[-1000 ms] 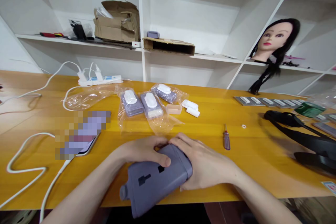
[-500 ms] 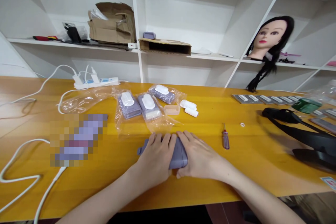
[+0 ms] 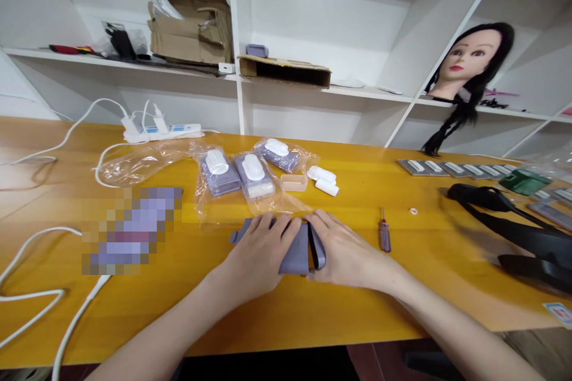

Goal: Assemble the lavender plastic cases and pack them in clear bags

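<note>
In front of me on the table lies a grey-purple plastic case (image 3: 295,255). My left hand (image 3: 264,248) is wrapped over its main body and presses it from above. At its right end my right hand (image 3: 342,248) grips the end cap (image 3: 318,250), which stands apart from the body with a dark gap between them. The inside of the case is hidden. Behind my hands are several purple devices with white oval tops (image 3: 254,168) in clear plastic bags. Beside these sit a small peach tray (image 3: 294,183) and white plastic pieces (image 3: 327,188).
A screwdriver (image 3: 385,232) and a small ring (image 3: 413,211) lie to the right, near black headgear (image 3: 500,208). On the left are a blurred-out purple object (image 3: 138,229), white cables and a power strip (image 3: 167,133). Shelves behind hold cardboard (image 3: 192,30) and a mannequin head (image 3: 469,59).
The end cap has come away from the right end of the case, opening a gap. My right hand has moved slightly right with it; the left still holds the body.
</note>
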Available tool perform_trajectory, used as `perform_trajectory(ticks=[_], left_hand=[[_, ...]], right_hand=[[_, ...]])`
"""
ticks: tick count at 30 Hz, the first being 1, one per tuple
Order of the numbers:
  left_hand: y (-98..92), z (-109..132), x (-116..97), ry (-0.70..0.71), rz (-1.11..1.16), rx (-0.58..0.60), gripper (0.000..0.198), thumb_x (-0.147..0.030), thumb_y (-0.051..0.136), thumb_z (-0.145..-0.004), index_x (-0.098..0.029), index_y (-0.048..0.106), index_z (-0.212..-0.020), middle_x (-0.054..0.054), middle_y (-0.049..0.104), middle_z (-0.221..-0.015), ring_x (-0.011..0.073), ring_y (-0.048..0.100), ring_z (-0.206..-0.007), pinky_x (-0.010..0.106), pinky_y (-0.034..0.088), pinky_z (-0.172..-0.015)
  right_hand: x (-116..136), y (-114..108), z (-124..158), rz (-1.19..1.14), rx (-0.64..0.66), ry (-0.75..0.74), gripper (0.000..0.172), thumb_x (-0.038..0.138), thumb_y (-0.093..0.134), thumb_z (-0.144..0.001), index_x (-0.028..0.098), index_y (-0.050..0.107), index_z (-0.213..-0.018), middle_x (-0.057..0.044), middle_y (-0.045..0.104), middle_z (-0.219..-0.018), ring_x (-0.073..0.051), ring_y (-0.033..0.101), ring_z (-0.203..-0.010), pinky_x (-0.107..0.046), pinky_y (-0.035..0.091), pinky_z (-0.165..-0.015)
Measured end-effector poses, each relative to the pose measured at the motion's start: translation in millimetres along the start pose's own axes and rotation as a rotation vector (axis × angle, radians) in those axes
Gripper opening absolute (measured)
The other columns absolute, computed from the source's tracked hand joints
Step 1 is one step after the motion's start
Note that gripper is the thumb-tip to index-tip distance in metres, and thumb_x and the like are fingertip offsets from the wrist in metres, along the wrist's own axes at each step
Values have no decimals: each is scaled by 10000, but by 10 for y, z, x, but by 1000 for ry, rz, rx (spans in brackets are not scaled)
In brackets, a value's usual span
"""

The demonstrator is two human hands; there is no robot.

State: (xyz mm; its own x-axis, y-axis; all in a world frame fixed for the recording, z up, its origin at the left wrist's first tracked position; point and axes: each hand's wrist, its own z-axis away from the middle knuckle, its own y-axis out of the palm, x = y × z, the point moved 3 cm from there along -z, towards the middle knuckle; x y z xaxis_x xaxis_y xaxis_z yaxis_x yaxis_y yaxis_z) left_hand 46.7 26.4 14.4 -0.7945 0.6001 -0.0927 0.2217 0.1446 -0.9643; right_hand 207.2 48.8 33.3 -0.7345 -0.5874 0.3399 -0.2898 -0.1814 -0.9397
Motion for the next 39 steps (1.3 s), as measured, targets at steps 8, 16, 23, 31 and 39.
perform_trajectory(ticks=[8,16,23,31,39], left_hand=[[-8,34,106,-8,61,-6,672,-157,492,-681,-124,367,-1340,121,496,-1292,304,412,-1139,443,332,-978],[-46,30,123,-24,178,11,730,-153,508,-632,-139,373,-1349,125,456,-1341,298,386,-1224,459,308,-1036],[-286,107,155,-24,607,-65,820,-134,610,-627,-280,329,-1383,63,442,-1403,274,391,-1292,446,304,-1077],[-563,269,396,-112,1797,-600,593,-205,701,-625,-262,566,-1200,84,673,-1108,341,599,-1054,457,526,-840],[-428,150,736,-723,2156,-1207,261,-141,472,-842,-197,607,-1059,19,726,-873,175,686,-794,319,566,-717]], right_hand=[[-276,-23,46,-138,14,30,883,363,766,-554,190,384,-1330,-138,466,-1286,-330,426,-1225,-479,377,-992],[-563,-400,366,-188,58,38,896,371,799,-533,231,416,-1331,-92,473,-1293,-318,460,-1201,-433,373,-1012],[-928,-684,645,-392,-90,-25,877,415,817,-535,247,450,-1313,-105,485,-1308,-318,493,-1183,-417,381,-1002],[-801,-574,487,-646,-337,47,887,447,805,-558,252,401,-1323,-101,513,-1277,-300,508,-1171,-415,364,-1021],[-237,-93,137,-235,-439,136,897,327,748,-600,244,310,-1378,-118,396,-1350,-303,408,-1255,-478,327,-1047]])
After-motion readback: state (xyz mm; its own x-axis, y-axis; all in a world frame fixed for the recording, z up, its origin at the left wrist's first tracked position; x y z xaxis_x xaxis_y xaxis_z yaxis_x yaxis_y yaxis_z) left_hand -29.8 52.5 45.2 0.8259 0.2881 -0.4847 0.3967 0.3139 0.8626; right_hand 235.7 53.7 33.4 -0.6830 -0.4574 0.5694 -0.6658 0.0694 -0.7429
